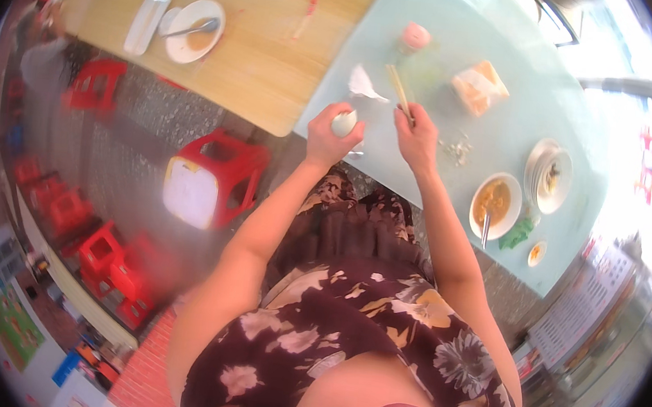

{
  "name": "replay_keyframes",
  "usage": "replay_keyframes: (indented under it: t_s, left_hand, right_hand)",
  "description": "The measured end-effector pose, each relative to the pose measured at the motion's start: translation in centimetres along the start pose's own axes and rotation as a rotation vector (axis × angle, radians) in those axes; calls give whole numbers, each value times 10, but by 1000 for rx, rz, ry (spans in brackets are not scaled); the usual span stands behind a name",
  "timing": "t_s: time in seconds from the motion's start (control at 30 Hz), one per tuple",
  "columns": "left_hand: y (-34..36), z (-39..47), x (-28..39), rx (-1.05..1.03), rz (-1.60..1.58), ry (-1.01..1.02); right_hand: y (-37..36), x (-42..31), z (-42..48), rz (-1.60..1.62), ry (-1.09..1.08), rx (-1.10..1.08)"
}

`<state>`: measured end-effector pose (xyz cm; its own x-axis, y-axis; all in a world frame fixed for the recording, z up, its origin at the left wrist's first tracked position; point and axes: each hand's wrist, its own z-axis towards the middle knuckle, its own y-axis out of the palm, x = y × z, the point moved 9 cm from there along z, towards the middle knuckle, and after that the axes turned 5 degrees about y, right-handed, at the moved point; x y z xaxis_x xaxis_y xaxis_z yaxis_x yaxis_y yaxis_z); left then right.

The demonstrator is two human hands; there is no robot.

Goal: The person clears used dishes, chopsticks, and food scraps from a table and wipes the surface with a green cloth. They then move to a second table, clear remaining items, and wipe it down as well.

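My left hand (332, 136) is closed around a small pale cup or bowl (344, 123) above the near left edge of the glass-topped table (377, 155). In my right hand (416, 131) are light-coloured chopsticks (399, 87), pointing away from me over the tabletop. A crumpled white tissue (364, 83) lies between and beyond my hands. Just right of my right hand are small pale scraps (456, 149). Farther right stands a white bowl of orange-brown soup (493, 205) with a metal spoon handle (485, 230) leaning over its near rim.
Right of the soup are stacked white dishes (546, 175), green leaves (516, 233) and a small sauce dish (536, 254). A pink object (416, 36) and a tissue pack (481, 88) lie beyond. A wooden table (259, 38) adjoins at left, with red stools (216, 178) below.
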<state>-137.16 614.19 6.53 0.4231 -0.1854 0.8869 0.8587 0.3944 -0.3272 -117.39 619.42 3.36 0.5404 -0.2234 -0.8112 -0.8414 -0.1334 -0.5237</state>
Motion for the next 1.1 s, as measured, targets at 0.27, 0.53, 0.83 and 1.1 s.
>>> replay_keyframes:
  t_s: [0.27,0.53,0.83,1.1]
  left_hand:
    - [-139,-77,-16,393,-329,-555]
    - [-184,-214,-34,1038,-1029,-830]
    - [-352,-452,92,1464,-628,-574]
    - [-473,-677,68,1876,-784,-450]
  right_hand:
    - [108,10,57,-313,-223,-65]
    - [223,-100,-217,394,234,-962]
    - [276,-144,-542,-47,-564,-1022]
    - [395,-103,-785,-242,-703,-1578]
